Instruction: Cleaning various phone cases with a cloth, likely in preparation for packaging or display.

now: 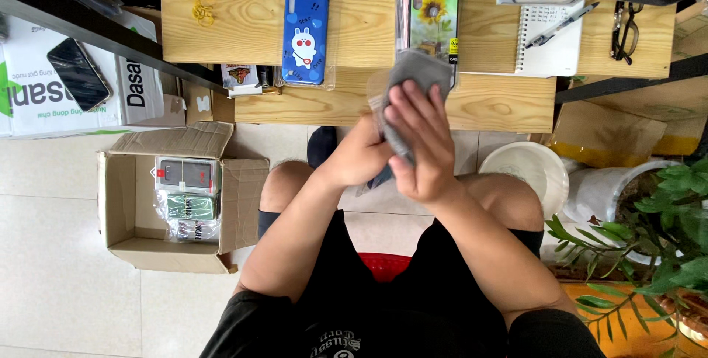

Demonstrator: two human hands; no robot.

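- right hand [422, 144] is lying flat over a grey phone case in a clear sleeve [413, 78], fingers spread and pressing on it; so it's grasping that case from the front
- left hand [361, 157] is sitting just beside the right, clamping the same sleeve from the other side; its fingers are mostly hidden
- just past the fingertips a sunflower case [434, 15] is lying on the wooden table [501, 100]; further to the left hand's side a blue bunny case [304, 37] is lying there too
- well off to the left hand's side, down on the floor, an open cardboard box [122, 203] is holding more packaged cases
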